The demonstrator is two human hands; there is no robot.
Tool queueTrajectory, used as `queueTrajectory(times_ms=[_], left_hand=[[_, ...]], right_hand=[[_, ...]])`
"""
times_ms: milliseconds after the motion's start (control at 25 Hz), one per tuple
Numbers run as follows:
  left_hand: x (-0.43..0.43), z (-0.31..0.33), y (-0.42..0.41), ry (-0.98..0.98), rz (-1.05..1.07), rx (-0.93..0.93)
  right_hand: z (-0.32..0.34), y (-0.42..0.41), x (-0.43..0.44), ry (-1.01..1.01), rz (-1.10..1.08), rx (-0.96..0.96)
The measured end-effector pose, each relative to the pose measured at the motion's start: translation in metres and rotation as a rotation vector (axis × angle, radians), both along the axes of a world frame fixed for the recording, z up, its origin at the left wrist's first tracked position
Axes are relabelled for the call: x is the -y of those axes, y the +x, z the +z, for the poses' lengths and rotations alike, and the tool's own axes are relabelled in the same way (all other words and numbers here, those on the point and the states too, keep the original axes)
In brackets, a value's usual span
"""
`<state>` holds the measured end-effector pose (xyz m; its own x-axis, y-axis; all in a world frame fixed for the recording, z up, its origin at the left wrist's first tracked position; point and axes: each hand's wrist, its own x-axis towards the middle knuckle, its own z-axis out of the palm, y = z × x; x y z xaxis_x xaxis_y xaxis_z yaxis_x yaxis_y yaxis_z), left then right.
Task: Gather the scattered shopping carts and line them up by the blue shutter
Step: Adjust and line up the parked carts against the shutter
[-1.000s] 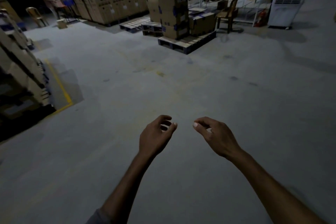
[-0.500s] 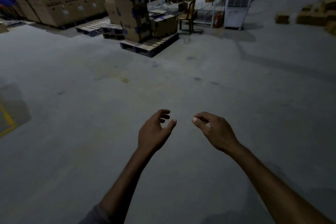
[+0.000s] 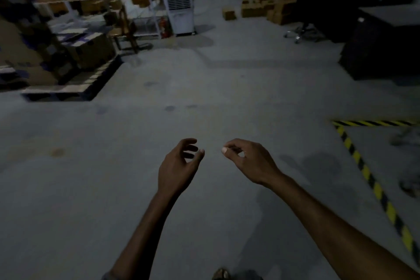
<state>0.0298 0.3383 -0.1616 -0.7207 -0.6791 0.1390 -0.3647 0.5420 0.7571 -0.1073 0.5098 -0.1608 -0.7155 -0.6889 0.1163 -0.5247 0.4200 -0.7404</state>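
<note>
- Your left hand (image 3: pixel 179 166) and right hand (image 3: pixel 247 161) hung out in front, close together, fingers loosely curled, holding nothing.
- Beneath them lay bare floor (image 3: pixel 204 88); striped tape (image 3: pixel 363 170) ran across it to your right.
- Farther off stood a pallet (image 3: pixel 68 92) of boxes (image 3: pixel 91 50) on the left and a cooler (image 3: pixel 178 0) ahead.
- No carts or shutter showed anywhere.
- Judging by the task, carts would likely be stiff and roll easily yet veer; both hands on the handlebar would suit best.
</note>
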Motion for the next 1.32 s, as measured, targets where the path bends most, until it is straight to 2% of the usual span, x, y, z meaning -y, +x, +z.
queueTrajectory(times_ms=[400,960,1320], left_hand=[[0.002,0.0,-0.132,-0.031,-0.423,-0.017],[-0.081,0.002,-0.285,-0.137,-0.646,-0.003],[-0.187,-0.003,-0.378,-0.115,-0.897,-0.032]], right_hand=[[0.001,-0.05,-0.045,0.009,-0.424,0.006],[-0.008,-0.16,-0.133,-0.058,-0.624,0.02],[-0.006,-0.216,-0.231,-0.07,-0.802,0.029]])
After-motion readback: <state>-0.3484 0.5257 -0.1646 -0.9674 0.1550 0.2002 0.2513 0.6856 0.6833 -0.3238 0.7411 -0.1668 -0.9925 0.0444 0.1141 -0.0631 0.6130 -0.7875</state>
